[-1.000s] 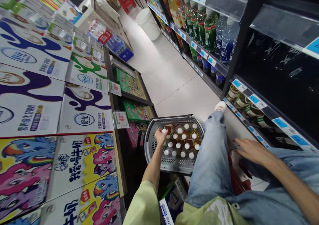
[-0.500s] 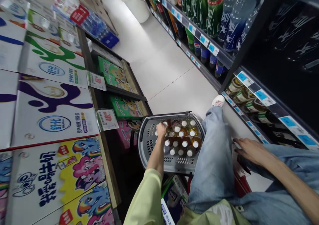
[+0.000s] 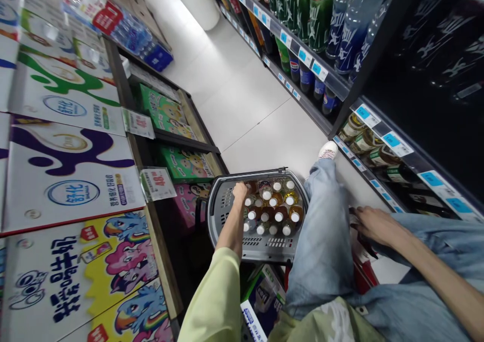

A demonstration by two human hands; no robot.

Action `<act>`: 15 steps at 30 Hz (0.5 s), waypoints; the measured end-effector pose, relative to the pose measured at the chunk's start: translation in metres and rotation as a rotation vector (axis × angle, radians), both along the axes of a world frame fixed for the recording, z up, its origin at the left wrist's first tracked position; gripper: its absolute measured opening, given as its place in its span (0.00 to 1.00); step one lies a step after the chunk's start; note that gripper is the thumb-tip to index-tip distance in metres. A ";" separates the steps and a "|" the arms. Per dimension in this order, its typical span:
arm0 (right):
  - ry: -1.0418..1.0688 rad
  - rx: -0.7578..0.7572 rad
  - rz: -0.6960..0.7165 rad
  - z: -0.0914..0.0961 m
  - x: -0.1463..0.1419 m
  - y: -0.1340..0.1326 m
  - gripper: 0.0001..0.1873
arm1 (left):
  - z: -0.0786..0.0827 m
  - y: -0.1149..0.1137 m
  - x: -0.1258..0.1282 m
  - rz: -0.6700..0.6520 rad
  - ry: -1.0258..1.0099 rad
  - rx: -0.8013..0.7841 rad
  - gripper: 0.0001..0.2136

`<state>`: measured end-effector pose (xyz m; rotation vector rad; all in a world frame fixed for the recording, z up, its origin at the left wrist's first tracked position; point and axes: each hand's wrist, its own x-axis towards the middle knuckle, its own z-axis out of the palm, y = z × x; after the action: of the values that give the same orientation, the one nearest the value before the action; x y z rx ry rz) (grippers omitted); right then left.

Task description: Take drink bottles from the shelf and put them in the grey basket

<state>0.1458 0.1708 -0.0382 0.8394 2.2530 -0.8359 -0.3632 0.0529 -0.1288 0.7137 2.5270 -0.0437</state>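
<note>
A grey shopping basket (image 3: 260,252) holds several small bottles (image 3: 281,214) standing upright, with white caps and amber, yellow or clear contents. My left hand (image 3: 239,192) reaches into its left part, fingers closed at the top of a bottle in the corner of the group; the cap is hidden by the fingers. My right hand (image 3: 374,224) hangs by my knee, away from the basket, with fingers loosely bent and apart. Something dark and red lies below it, too covered to name.
Stacked milk cartons (image 3: 71,165) line the left display, with price tags along its edge. Drink shelves (image 3: 302,54) run along the right. A white bucket (image 3: 194,1) stands farther up the aisle floor (image 3: 257,105). Boxes (image 3: 263,294) lie below the basket.
My left hand has shifted slightly left and up in the picture. The whole view has also drifted a little. My right hand stays by the knee.
</note>
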 end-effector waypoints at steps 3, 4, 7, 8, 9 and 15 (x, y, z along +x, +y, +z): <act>-0.051 -0.023 0.007 0.016 -0.009 0.006 0.22 | 0.010 -0.002 0.013 -0.031 0.023 -0.151 0.17; -0.072 -0.033 0.016 0.021 -0.012 0.008 0.22 | 0.014 -0.005 0.020 -0.041 0.024 -0.193 0.17; -0.084 -0.030 0.020 0.029 -0.016 0.010 0.24 | 0.033 -0.021 0.049 -0.079 0.013 -0.275 0.20; -0.066 -0.019 0.019 0.029 -0.015 0.010 0.24 | 0.041 -0.029 0.061 -0.101 0.008 -0.279 0.21; -0.043 -0.006 0.019 0.028 -0.015 0.010 0.25 | 0.051 -0.038 0.075 -0.125 0.004 -0.267 0.21; -0.031 0.014 0.000 0.021 -0.011 0.010 0.24 | 0.121 -0.064 0.183 -0.325 -0.131 0.322 0.19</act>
<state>0.1352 0.1807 -0.0172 0.8533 2.2343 -0.8032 -0.1802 -0.0112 -0.0078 1.2087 2.2928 0.2945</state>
